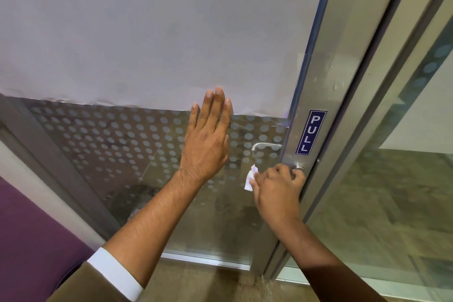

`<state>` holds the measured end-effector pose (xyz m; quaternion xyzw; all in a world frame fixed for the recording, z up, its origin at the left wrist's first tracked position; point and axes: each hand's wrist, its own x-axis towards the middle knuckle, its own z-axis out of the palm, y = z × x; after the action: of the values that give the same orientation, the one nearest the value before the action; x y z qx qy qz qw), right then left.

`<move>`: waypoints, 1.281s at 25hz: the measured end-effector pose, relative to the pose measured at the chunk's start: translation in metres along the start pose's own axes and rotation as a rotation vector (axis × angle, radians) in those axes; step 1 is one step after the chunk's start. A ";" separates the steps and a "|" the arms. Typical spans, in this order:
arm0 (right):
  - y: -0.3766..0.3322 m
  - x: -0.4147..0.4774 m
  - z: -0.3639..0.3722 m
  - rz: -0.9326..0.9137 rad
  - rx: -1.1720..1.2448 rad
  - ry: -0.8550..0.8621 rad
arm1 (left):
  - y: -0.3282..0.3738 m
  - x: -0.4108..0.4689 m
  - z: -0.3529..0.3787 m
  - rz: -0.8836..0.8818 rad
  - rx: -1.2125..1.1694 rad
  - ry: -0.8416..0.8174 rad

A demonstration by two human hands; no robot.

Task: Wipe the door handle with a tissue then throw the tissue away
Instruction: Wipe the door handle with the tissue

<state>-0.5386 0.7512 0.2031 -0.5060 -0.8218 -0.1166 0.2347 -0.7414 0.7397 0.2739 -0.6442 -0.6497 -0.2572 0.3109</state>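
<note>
A glass door with a metal frame point(326, 95) fills the view. My right hand point(278, 191) is wrapped around the near-side metal door handle point(297, 166), of which only the base shows past my fingers. A crumpled white tissue point(250, 178) is held in that hand and sticks out to the left of my fingers. My left hand point(208, 135) lies flat on the glass to the left of the handle, fingers straight and close together, holding nothing. The far-side handle point(266, 146) shows through the glass just above my right hand.
A blue PULL sticker point(311, 132) sits on the door frame above the handle. White paper point(147, 32) covers the upper glass; dotted frosting point(117, 140) covers the lower glass. A purple surface point(29, 233) lies at lower left. A fixed glass panel point(397, 191) stands to the right.
</note>
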 end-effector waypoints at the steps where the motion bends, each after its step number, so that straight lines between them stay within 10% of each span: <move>1: -0.010 0.007 -0.002 0.029 -0.004 -0.021 | 0.001 0.000 0.000 -0.001 -0.004 -0.002; 23: 0.007 -0.018 -0.005 0.047 -0.052 -0.040 | -0.005 -0.001 0.001 0.020 -0.035 -0.004; 32: -0.036 0.035 -0.017 0.142 -0.037 -0.338 | -0.004 0.000 -0.002 0.012 -0.023 -0.034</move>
<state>-0.5789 0.7546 0.2365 -0.5794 -0.8094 -0.0284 0.0917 -0.7451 0.7378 0.2752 -0.6558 -0.6482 -0.2516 0.2940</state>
